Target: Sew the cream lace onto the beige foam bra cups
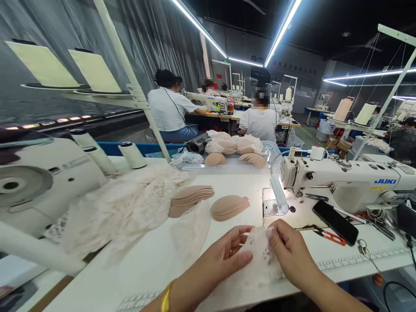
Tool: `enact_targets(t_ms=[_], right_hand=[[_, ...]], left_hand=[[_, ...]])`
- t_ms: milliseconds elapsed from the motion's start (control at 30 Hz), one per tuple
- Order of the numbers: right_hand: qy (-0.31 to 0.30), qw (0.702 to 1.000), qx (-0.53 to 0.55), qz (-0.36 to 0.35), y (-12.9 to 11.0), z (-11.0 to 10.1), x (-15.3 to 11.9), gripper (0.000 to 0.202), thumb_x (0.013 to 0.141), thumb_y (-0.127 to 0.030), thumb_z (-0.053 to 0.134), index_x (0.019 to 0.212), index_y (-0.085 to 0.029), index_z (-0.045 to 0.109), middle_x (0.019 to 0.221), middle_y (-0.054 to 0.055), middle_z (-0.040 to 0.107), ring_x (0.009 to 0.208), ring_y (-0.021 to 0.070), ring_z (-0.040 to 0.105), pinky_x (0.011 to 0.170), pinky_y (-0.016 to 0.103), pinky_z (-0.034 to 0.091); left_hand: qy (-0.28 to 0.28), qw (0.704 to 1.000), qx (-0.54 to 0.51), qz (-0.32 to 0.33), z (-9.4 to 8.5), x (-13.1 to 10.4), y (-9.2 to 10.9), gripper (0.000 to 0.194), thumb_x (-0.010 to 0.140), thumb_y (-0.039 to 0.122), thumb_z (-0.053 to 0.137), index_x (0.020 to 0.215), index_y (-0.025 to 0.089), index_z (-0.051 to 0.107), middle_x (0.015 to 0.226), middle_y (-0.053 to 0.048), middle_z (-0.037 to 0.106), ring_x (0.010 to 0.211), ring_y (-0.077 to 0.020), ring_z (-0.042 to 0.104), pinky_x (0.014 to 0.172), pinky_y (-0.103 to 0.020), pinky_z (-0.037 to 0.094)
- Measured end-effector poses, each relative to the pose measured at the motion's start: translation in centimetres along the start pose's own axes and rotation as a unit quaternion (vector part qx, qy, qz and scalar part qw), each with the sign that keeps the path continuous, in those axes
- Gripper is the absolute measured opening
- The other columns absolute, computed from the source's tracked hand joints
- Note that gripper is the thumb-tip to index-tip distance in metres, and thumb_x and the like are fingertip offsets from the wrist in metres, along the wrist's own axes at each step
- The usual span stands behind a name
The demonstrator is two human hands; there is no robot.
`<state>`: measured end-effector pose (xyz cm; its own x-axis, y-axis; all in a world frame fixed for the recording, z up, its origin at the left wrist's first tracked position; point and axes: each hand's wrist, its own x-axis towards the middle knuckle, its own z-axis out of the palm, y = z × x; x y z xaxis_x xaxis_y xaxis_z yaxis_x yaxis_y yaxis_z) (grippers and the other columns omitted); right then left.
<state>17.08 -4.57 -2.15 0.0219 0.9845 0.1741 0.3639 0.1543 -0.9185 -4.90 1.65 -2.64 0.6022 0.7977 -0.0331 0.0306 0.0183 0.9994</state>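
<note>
Between my hands, near the table's front edge, is a piece of white lace fabric (260,260). My right hand (290,251) pinches its upper right part between thumb and fingers. On the lace's left side, my left hand (229,251) has its thumb and curled fingers closed on the edge. Just beyond lie a fanned stack of beige pads (229,208) and a second beige stack (191,197). A loose sheer lace piece (191,229) rests left of my hands. The sewing machine (341,177) stands to the right, its needle area lit.
A heap of lace (126,203) covers the left side. At the back, a clear plastic tray (191,166) bears lace and beige pads. A black phone (335,222), orange thread snips (329,236) and keys lie right. Thread cones (132,155) stand left; seated people work ahead.
</note>
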Motion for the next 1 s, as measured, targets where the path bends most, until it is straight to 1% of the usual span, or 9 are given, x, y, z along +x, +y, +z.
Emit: enact_targets(t_ms=[133,200,267,400,500,600,667,733,1000], right_hand=[[-0.072,0.996,0.017,0.050,2.2,-0.9,0.4,0.033,0.103,-0.051,0.052,0.086,-0.022,0.056,0.077,-0.002,0.051,0.075,0.0182,0.049,0.068,0.029,0.039],[-0.106,0.992,0.029,0.056,2.5,-1.3,0.4,0.024,0.099,-0.044,0.060,0.109,-0.022,0.064,0.087,0.000,0.058,0.080,0.0188,0.053,0.073,0.030,0.044],[-0.100,0.994,0.023,0.038,2.4,-1.4,0.5,0.036,0.094,-0.036,0.066,0.129,-0.026,0.063,0.100,0.002,0.063,0.086,0.0195,0.058,0.079,0.032,0.047],[-0.033,0.996,-0.037,-0.069,1.7,-1.0,0.8,0.011,0.097,-0.030,0.060,0.096,-0.023,0.069,0.094,0.003,0.065,0.088,0.0204,0.059,0.081,0.033,0.047],[0.003,0.995,-0.022,-0.095,1.7,-1.1,1.2,0.027,0.102,-0.041,0.058,0.085,-0.022,0.064,0.092,0.004,0.063,0.087,0.0209,0.058,0.081,0.033,0.047],[-0.039,0.998,0.040,-0.007,2.5,-1.3,2.0,0.045,0.103,-0.061,0.055,0.079,-0.023,0.056,0.076,0.001,0.061,0.073,0.0197,0.057,0.072,0.032,0.047],[-0.059,0.993,0.079,0.059,3.2,-1.2,2.7,0.052,0.097,-0.072,0.057,0.078,-0.024,0.054,0.066,-0.001,0.059,0.064,0.0188,0.056,0.066,0.031,0.045],[-0.049,0.989,0.099,0.099,3.9,-1.1,3.3,0.057,0.092,-0.080,0.059,0.078,-0.024,0.054,0.059,-0.002,0.057,0.059,0.0187,0.054,0.062,0.031,0.044],[-0.045,0.989,0.113,0.088,4.8,-1.2,3.2,0.061,0.087,-0.083,0.064,0.078,-0.023,0.061,0.065,-0.002,0.060,0.063,0.0184,0.056,0.062,0.030,0.044]], left_hand=[[0.020,0.999,-0.014,-0.044,-0.1,0.3,-2.5,0.061,0.078,0.071,0.081,0.112,0.022,0.071,0.103,-0.007,0.075,0.093,-0.0266,0.068,0.080,-0.035,0.056],[0.024,0.998,-0.013,-0.056,0.1,0.5,-2.3,0.062,0.077,0.076,0.079,0.101,0.020,0.070,0.091,-0.005,0.072,0.080,-0.0226,0.063,0.070,-0.031,0.051],[0.026,0.998,-0.003,-0.065,0.4,0.6,-1.6,0.064,0.076,0.079,0.078,0.095,0.019,0.068,0.083,-0.003,0.067,0.074,-0.0193,0.058,0.066,-0.028,0.045],[0.019,0.995,0.045,-0.087,0.9,0.4,-0.3,0.067,0.078,0.084,0.071,0.092,0.018,0.062,0.075,0.002,0.057,0.068,-0.0152,0.046,0.062,-0.026,0.036],[0.013,0.983,0.173,-0.065,0.2,0.4,0.5,0.063,0.088,0.083,0.055,0.083,0.020,0.060,0.068,0.004,0.051,0.064,-0.0160,0.044,0.060,-0.027,0.035],[0.057,0.927,0.372,0.010,-1.9,1.5,1.5,0.053,0.103,0.066,0.040,0.092,0.021,0.067,0.079,-0.002,0.067,0.075,-0.0232,0.061,0.070,-0.034,0.049],[0.115,0.854,0.502,0.073,-3.8,2.8,2.0,0.039,0.105,0.049,0.042,0.113,0.022,0.069,0.111,-0.010,0.077,0.102,-0.0303,0.070,0.088,-0.042,0.055],[0.136,0.794,0.583,0.103,-5.5,4.4,2.1,0.033,0.101,0.033,0.049,0.126,0.021,0.067,0.137,-0.015,0.072,0.124,-0.0353,0.067,0.102,-0.049,0.053],[0.107,0.770,0.623,0.080,-7.3,7.5,1.4,0.028,0.101,0.023,0.050,0.100,0.020,0.077,0.103,-0.012,0.083,0.097,-0.0318,0.077,0.086,-0.043,0.059]])
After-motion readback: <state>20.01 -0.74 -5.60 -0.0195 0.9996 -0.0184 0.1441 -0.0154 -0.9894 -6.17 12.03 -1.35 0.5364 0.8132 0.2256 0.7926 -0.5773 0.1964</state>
